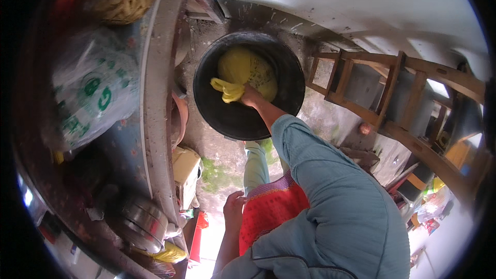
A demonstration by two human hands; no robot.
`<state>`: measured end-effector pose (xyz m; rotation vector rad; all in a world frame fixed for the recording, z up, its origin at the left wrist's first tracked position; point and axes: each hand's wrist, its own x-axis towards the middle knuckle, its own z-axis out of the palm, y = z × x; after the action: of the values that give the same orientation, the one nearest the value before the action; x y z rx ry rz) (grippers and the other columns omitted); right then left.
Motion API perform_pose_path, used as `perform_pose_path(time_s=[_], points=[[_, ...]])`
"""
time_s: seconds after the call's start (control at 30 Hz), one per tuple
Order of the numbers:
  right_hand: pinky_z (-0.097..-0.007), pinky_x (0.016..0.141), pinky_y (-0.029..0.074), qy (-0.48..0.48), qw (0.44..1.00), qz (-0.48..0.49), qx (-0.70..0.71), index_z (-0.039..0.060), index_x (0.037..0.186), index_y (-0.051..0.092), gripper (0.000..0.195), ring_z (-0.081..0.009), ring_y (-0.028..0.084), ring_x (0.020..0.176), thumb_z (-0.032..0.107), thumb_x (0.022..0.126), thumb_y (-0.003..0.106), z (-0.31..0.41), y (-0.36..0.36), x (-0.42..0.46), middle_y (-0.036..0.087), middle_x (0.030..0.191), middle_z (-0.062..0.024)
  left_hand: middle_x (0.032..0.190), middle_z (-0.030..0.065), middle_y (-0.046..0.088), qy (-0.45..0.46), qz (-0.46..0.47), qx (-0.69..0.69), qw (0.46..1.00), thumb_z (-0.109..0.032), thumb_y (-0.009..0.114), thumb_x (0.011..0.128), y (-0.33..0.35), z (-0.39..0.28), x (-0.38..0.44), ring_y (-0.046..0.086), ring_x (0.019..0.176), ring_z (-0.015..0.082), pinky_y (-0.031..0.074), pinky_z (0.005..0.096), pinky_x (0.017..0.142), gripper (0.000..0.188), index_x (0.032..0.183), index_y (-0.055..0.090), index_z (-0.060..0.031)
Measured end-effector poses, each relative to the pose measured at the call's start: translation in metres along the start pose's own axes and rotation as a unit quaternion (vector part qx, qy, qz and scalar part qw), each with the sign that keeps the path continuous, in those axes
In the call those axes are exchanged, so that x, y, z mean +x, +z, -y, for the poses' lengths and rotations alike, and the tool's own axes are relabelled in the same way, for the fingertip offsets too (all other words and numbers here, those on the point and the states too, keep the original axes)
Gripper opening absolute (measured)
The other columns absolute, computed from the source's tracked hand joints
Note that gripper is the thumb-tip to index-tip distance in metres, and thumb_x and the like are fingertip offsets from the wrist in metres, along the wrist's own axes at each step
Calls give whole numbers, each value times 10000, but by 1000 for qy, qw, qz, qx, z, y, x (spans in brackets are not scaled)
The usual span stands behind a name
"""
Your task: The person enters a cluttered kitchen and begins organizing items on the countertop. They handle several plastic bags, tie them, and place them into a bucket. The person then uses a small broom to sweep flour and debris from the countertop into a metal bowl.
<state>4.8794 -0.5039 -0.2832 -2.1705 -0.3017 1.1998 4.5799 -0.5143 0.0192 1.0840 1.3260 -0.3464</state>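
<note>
My right hand (251, 95) reaches down into a large round black tub (288, 114) and grips the gathered neck of a yellow plastic bag (236, 64). The bag is full and rounded, bears dark print, and lies inside the tub. Its loose twisted end sticks out to the left of my fist. My left hand (233, 203) hangs low by my red patterned garment, beside my leg, with its fingers slightly bent; nothing shows in it.
At the left, a shelf (157, 85) holds a white plastic bag with green print (97, 89) and metal pots (141, 221). Below it stand a reddish basin (180, 118) and a cardboard box (186, 174). A wooden frame (364, 114) stands at the right, near the white wall (341, 4).
</note>
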Motion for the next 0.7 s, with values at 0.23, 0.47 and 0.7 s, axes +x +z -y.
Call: perform_pose_path(time_s=[0.23, 0.47, 0.7], points=[[-423, 975, 377, 38, 962, 112, -246, 5, 1381, 271, 655, -357, 436, 1209, 231, 827, 538, 22, 2, -4, 384, 1356, -230, 940, 91, 626, -7, -6, 16, 1000, -63, 511, 893, -19, 13, -1, 597, 854, 145, 470, 257, 777, 214, 1093, 548, 0], [-427, 991, 362, 41, 965, 9, -258, 157, 1415, 261, 705, -336, 438, 1207, 86, 773, 544, 20, -20, -26, 411, 1351, -150, 932, 99, 632, -23, -20, 61, 998, -110, 527, 867, -57, 21, -26, 617, 800, 166, 482, 257, 715, 247, 1083, 554, 7], [-444, 892, 434, -64, 982, -87, -158, 89, 1244, 446, 514, -348, 518, 1089, 56, 741, 546, 31, -88, -162, 545, 1139, -173, 940, 156, 636, 61, 14, 309, 949, -167, 527, 863, -102, 50, -84, 633, 758, 182, 485, 282, 677, 244, 1021, 599, 5]])
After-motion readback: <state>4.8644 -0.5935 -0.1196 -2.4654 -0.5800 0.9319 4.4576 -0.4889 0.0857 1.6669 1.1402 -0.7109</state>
